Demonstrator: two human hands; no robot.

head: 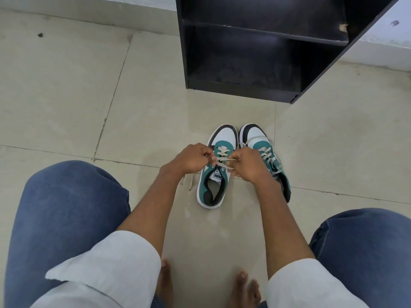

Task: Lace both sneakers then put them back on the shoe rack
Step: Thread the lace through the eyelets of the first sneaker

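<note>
Two teal, white and black sneakers stand side by side on the tiled floor, toes pointing away from me. The left sneaker has a beige lace crossing its eyelets; my left hand pinches one end and my right hand pinches the other, pulling the lace across the tongue. A loose lace tail hangs to the floor beside my left wrist. The right sneaker is partly hidden behind my right hand and forearm; its lace lies loose over the toe.
A black shoe rack with open shelves stands on the floor just beyond the sneakers, against a white wall. My knees in blue jeans flank the view, and my bare feet rest on the tiles near the bottom edge.
</note>
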